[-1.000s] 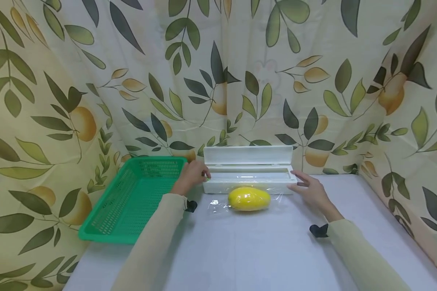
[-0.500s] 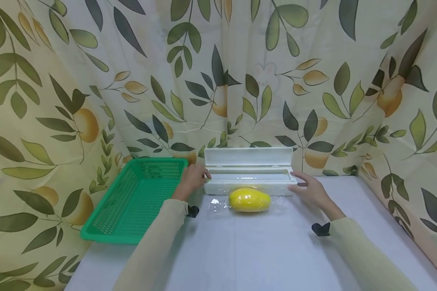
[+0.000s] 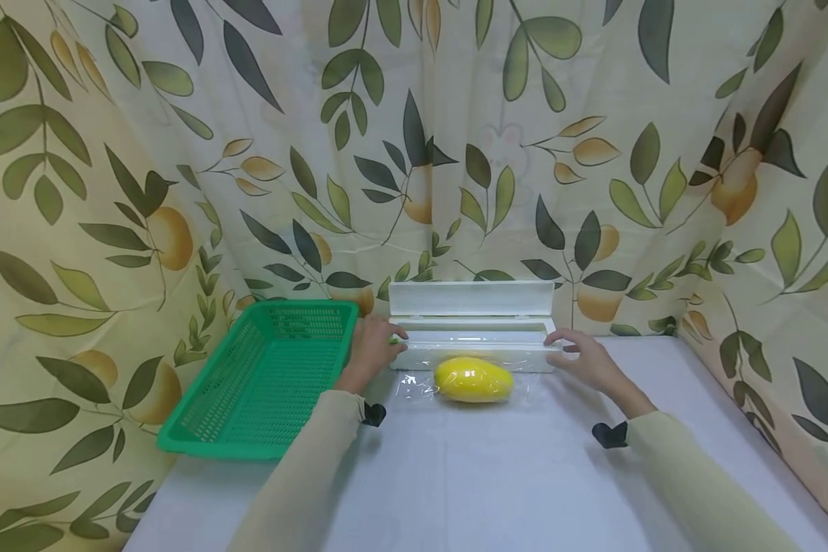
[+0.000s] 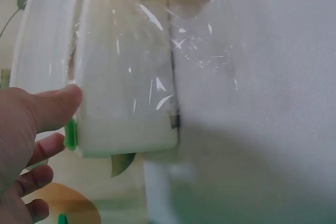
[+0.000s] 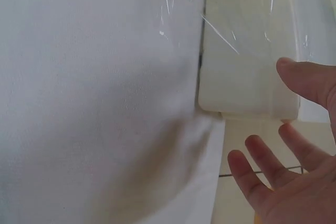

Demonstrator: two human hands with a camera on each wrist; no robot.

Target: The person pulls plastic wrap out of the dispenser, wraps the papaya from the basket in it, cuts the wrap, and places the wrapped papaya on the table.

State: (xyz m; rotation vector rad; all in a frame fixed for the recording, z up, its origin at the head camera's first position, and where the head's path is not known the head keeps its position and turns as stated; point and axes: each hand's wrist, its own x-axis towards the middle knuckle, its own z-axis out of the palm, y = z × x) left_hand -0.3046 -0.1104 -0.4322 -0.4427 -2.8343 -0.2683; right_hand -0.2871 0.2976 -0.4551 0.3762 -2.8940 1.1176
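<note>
A white cling film dispenser lies with its long lid raised. Clear cling film comes down over its front and around a yellow, mango-shaped fruit on the table. My left hand is at the dispenser's left end; in the left wrist view, its thumb touches the top edge and its index fingertip is against a small green slider. At the opposite end my right hand has its thumb and index fingertip at the corner, the other fingers spread loosely in the right wrist view.
A green plastic basket stands on the left, close to my left forearm. The white table stretches towards me. A leaf-patterned curtain hangs right behind the dispenser and along both sides.
My left thumb and index finger have spread apart around the green slider, the hand shifting slightly right. My right hand has edged left at the dispenser's end. The fruit stays put.
</note>
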